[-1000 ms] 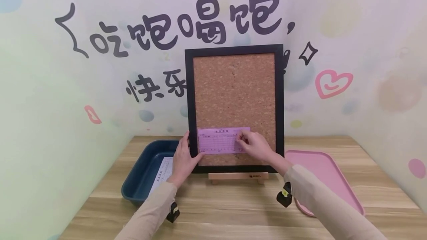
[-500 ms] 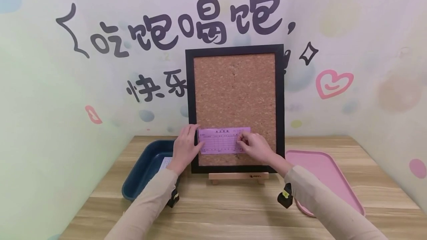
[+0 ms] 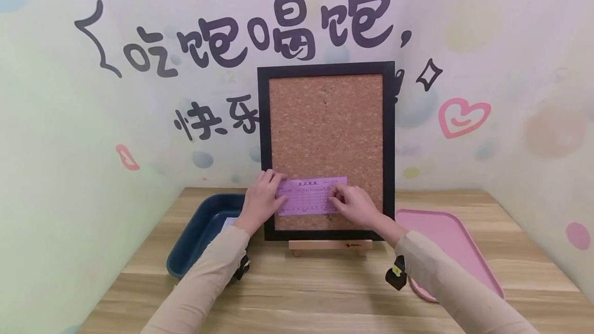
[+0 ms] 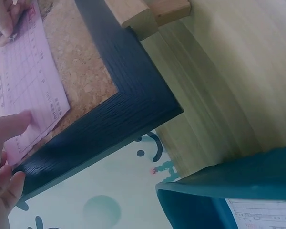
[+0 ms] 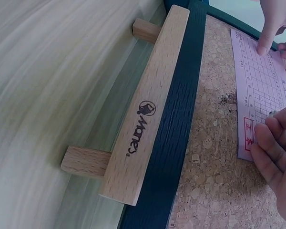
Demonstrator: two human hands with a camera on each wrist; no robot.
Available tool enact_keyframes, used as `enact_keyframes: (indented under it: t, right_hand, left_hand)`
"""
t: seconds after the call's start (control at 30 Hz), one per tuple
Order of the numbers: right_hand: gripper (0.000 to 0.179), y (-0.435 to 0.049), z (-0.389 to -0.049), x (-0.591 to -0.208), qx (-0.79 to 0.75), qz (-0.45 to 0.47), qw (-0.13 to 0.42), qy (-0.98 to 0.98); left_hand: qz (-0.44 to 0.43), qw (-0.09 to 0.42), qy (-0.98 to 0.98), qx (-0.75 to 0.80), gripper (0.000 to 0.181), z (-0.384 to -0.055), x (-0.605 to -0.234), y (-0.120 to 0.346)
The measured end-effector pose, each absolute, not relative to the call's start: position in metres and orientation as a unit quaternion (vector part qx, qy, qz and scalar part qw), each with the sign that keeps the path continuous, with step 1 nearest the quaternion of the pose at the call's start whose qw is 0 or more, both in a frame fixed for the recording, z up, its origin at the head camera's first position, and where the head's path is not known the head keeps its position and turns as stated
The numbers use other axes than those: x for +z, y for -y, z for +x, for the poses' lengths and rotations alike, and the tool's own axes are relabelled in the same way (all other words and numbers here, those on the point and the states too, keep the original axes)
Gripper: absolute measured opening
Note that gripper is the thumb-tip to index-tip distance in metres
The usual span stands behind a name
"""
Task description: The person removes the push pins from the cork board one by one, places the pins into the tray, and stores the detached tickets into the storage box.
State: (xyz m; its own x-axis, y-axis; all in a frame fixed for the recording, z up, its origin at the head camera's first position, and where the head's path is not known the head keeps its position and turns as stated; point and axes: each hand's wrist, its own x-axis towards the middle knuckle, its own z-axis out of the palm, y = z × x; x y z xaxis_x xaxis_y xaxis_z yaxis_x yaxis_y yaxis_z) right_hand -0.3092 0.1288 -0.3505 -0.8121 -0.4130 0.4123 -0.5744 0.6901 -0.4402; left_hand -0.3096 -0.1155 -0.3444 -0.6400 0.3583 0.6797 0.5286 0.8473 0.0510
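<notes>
A purple printed form lies flat against the lower part of a black-framed cork board. At its left end, the thumb of my left hand presses on the paper, while the fingers reach over the frame's left side to the upper corner. Toward the form's right end, my right hand pinches a small shiny pin against the paper with curled fingers. Most of that pin is hidden by the fingertips. A red stamped box shows on the form in the right wrist view.
A wooden easel stand supports the board on the wood-grain table. To the left is a blue bin with a white printed form inside. A pink tray lies to the right, partly under my right forearm. A printed wall stands behind.
My left hand has moved up and right from the frame's left edge onto the form's left end. The right hand stays at the same spot on the paper.
</notes>
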Motion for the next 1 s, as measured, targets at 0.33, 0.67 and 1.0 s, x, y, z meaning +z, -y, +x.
enact_keyframes:
  t: [0.33,0.67,1.0]
  right_hand:
    - [0.006,-0.127,-0.308,-0.351,0.285,0.274,0.145,0.907]
    - [0.005,-0.128,-0.308,-0.353,0.285,0.274,0.146,0.907]
    - [0.005,-0.134,-0.305,-0.352,0.276,0.285,0.150,0.906]
  left_hand:
    - [-0.251,0.322,0.900,-0.154,0.019,-0.306,-0.341,0.117]
    - [-0.247,0.269,0.909,-0.200,0.010,-0.305,-0.338,0.123]
    - [-0.228,0.211,0.920,-0.238,0.014,-0.298,-0.333,0.128]
